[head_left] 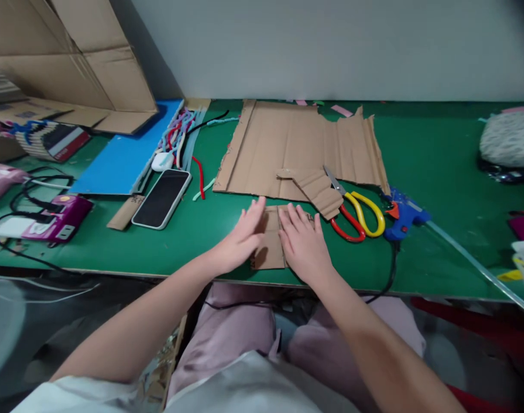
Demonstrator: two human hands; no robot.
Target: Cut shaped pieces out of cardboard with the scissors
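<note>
A small piece of cardboard (270, 248) with a line down its middle lies flat near the front edge of the green table. My left hand (241, 240) rests along its left side, fingers stretched out. On its right part my right hand (304, 244) lies flat with the fingers spread, hiding much of that side. Just beyond my right hand is a cut cardboard strip (320, 192). Scissors (357, 215) with one red and one yellow handle lie against that strip. Behind them a large torn cardboard sheet (283, 146) covers the middle of the table.
A blue glue gun (403, 215) with a long clear glue stick (468, 258) lies at right. At left are a phone (162, 198), a blue board (120, 163), pipe cleaners (178, 132), a purple power strip (58, 219) with cables and a large cardboard box (111, 69).
</note>
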